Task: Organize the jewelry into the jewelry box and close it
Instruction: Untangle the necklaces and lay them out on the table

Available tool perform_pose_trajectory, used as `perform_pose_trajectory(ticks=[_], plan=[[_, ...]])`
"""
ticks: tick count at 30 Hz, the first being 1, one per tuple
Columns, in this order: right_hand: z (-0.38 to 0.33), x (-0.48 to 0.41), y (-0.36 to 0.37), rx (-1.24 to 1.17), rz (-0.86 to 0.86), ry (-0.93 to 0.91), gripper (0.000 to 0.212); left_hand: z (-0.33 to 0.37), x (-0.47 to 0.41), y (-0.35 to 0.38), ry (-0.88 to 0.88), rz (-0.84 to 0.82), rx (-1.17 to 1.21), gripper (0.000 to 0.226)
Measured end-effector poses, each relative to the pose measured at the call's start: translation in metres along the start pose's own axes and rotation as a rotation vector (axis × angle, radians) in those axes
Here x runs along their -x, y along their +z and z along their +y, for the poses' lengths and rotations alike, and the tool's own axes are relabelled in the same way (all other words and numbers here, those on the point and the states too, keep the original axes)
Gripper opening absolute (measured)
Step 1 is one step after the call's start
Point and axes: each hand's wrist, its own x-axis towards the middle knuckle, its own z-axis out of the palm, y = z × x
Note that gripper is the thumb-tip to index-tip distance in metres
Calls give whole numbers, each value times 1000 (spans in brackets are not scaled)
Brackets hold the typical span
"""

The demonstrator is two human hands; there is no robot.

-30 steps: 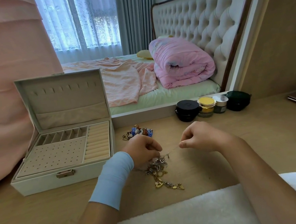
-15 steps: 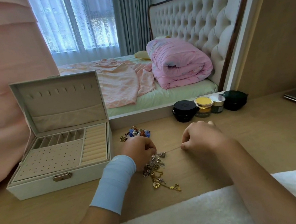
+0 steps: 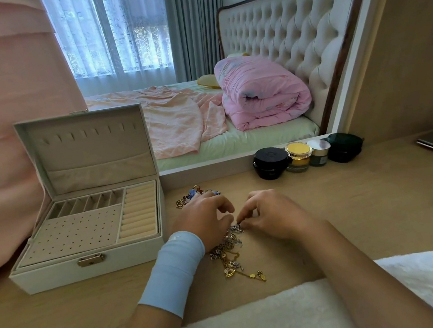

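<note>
Hands meet over the jewelry (image 3: 231,255), a tangled heap on the desk (image 3: 354,214) right of the box (image 3: 86,230). We see our right hand (image 3: 274,215) pinching a small silver piece at the heap's far end. Our left hand (image 3: 203,220) curls beside it, fingers loose; whether it holds anything we cannot tell. The box stands open, its lid upright. Jars (image 3: 307,153) sit far right.

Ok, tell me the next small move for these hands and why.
Probably lift one piece free of the tangled jewelry pile and carry it left to the open jewelry box. Both the left hand and right hand pinch at the pile's top, and the box's compartments look empty.
</note>
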Motion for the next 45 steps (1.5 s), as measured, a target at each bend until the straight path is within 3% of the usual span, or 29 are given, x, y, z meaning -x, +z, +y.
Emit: perform_pose_trajectory(ticks=[3, 9, 13, 16, 22, 28, 38, 45], plan=[[-1, -1, 2, 34, -1, -20, 11, 4, 1, 3, -2, -67, -91, 20], [2, -3, 1, 125, 6, 20, 14, 0, -1, 3, -50, -91, -63, 11], [6, -4, 1, 59, -1, 29, 22, -2, -1, 1, -34, -135, -72, 4], [4, -5, 2, 62, -6, 2, 23, -5, -2, 0, -29, -160, -60, 15], [5, -4, 3, 30, 6, 9, 10, -3, -3, 12, -24, -50, -63, 24], [9, -4, -2, -404, 94, 64, 5, -4, -5, 18, -85, -36, 175, 4], [0, -3, -9, -1047, 233, 143, 13, 1, -7, 6, -153, -47, 872, 10], [-5, -4, -9, -1146, 156, 184, 16, -6, -6, 0, -112, -121, 764, 10]])
